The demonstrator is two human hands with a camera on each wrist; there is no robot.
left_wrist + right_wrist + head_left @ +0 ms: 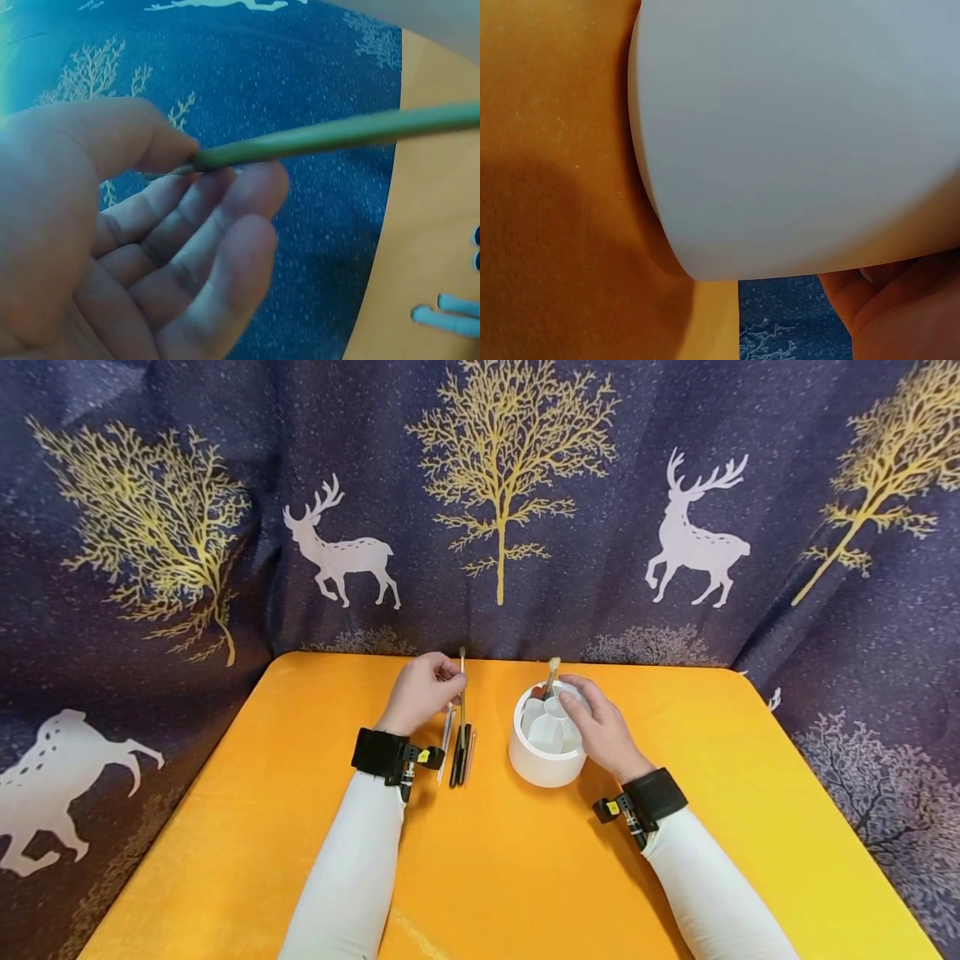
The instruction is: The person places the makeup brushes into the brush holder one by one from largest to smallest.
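My left hand (422, 693) pinches a slim paintbrush (462, 717) between thumb and fingertips, its bristle end pointing up. In the left wrist view the brush's greenish handle (322, 140) runs off to the right from the fingertips. My right hand (606, 731) holds the rim of a white round divided organizer (547, 770), thumb over the edge and fingers along the far outside. A brush with pale bristles (554, 665) stands in a back compartment. In the right wrist view the organizer's smooth wall (780, 142) covers most of the fingers.
Left of the organizer, several slim tools lie on the orange tablecloth (495, 868): white sticks (446, 745), black-handled tools (457, 764) and a thin pinkish stick (471, 758). A dark curtain (517, 631) with deer and trees hangs behind the table's far edge.
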